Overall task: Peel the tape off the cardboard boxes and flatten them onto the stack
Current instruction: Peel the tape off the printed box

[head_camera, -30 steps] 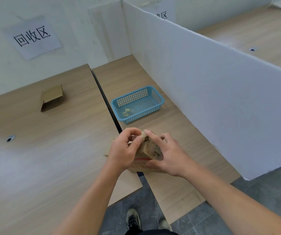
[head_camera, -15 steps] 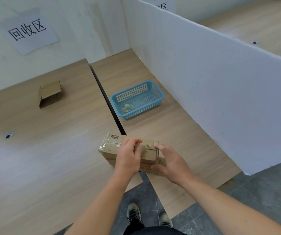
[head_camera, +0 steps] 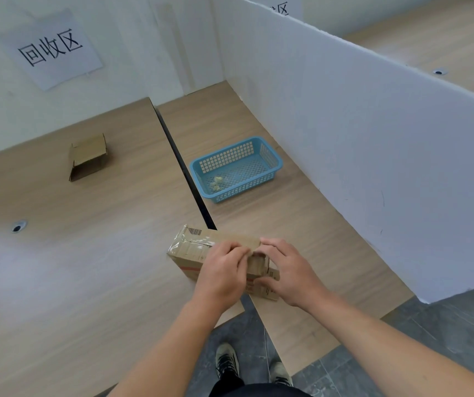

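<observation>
Cardboard box (head_camera: 195, 252) sits on the desk (head_camera: 86, 267) in front of the blue basket (head_camera: 244, 187), nearer you. Your left hand (head_camera: 221, 273) has its fingers pinching the tape (head_camera: 185, 243) on the box top. Your right hand (head_camera: 290, 270) grips the box's right end, fingers curled. Left of the basket lies 1 flattened box (head_camera: 88, 157).

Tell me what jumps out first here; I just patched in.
At the near edge of the wooden table, the right hand grips the end of a taped brown cardboard box while the left hand pinches at its top. Beyond sits a blue plastic mesh basket holding pale crumpled scraps, and far left lies a collapsed brown cardboard box.
</observation>
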